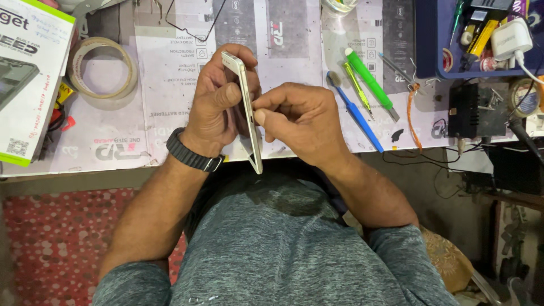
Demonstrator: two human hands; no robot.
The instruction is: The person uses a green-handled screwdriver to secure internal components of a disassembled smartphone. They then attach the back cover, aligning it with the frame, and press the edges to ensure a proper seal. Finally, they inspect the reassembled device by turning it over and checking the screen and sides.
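A slim pale-gold phone (250, 122) stands on edge over the near rim of the workbench, seen side-on. My left hand (215, 105), with a black watch on the wrist, grips it from the left, thumb along its side. My right hand (297, 116) is curled against the phone's right edge, thumb tip and fingertips pressed on the frame near its middle. Whether a small tool sits in those fingers is hidden.
A roll of clear tape (102, 71) and a white-and-green box (25, 73) lie left. A blue-handled tool (354, 110), green-handled tools (369, 84) and tweezers lie right. A blue tray (481, 39) of parts and a black power unit (479, 110) stand far right. Printed paper (170, 90) covers the bench.
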